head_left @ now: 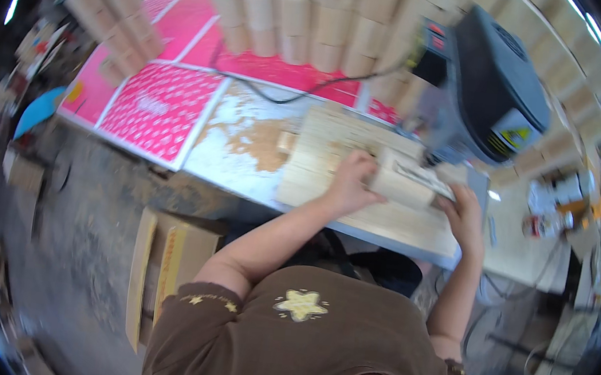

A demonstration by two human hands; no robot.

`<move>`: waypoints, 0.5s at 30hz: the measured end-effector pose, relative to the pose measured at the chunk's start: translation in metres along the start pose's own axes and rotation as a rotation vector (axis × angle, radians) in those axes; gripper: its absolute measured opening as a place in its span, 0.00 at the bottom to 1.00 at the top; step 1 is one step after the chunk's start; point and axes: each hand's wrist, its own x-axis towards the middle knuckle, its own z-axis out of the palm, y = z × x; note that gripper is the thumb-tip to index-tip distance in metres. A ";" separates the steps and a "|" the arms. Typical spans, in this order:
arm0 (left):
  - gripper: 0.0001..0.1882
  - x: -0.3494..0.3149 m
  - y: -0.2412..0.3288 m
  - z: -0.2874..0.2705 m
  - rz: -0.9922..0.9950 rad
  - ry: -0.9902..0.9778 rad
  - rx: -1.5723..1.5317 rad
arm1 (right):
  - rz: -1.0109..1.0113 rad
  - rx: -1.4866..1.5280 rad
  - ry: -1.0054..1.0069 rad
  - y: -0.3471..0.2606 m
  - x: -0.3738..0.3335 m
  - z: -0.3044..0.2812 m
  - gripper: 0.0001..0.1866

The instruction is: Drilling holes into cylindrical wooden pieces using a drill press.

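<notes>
A pale wooden block (404,186) with a rounded side and dark marking along its top lies over the wooden board (311,156). My left hand (352,184) grips its left end, thumb at the near side and fingers curled at the far side. At the opposite end, my right hand (465,213) has its fingers closed on the block's right edge. Just beyond my hands stands a dark grey bench machine (498,84) with a yellow warning label, its lower part close above the block. A small wood piece (286,142) sits at the board's left edge.
Tall stacks of wooden blocks (296,22) line the back, with another stack (117,18) at the far left. A black cable (302,98) crosses the pink-covered table (166,111). Sawdust (257,143) lies left of the board. A cardboard box (172,262) stands below.
</notes>
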 end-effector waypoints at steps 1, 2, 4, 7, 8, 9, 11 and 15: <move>0.25 -0.006 0.001 -0.005 -0.028 -0.026 -0.108 | 0.024 0.002 -0.024 0.009 -0.007 0.002 0.17; 0.25 -0.014 0.002 -0.017 -0.040 0.018 -0.069 | 0.036 0.014 -0.032 0.011 -0.014 0.003 0.17; 0.26 -0.024 0.008 -0.036 0.059 -0.065 0.028 | 0.037 0.026 -0.050 0.006 -0.025 -0.003 0.16; 0.27 -0.042 0.020 -0.095 0.093 -0.049 -0.102 | 0.024 0.039 -0.047 -0.008 -0.034 -0.004 0.16; 0.28 -0.047 0.030 -0.119 -0.008 -0.040 -0.198 | 0.060 0.032 -0.032 -0.011 -0.039 -0.003 0.15; 0.29 -0.048 0.040 -0.147 0.036 0.017 -0.125 | 0.044 0.042 -0.032 -0.012 -0.042 -0.003 0.15; 0.31 -0.050 0.039 -0.201 -0.058 0.167 -0.064 | 0.130 0.087 -0.013 -0.010 -0.047 -0.005 0.16; 0.30 -0.041 0.022 -0.323 -0.293 0.654 0.078 | 0.131 0.090 0.021 -0.015 -0.046 -0.003 0.17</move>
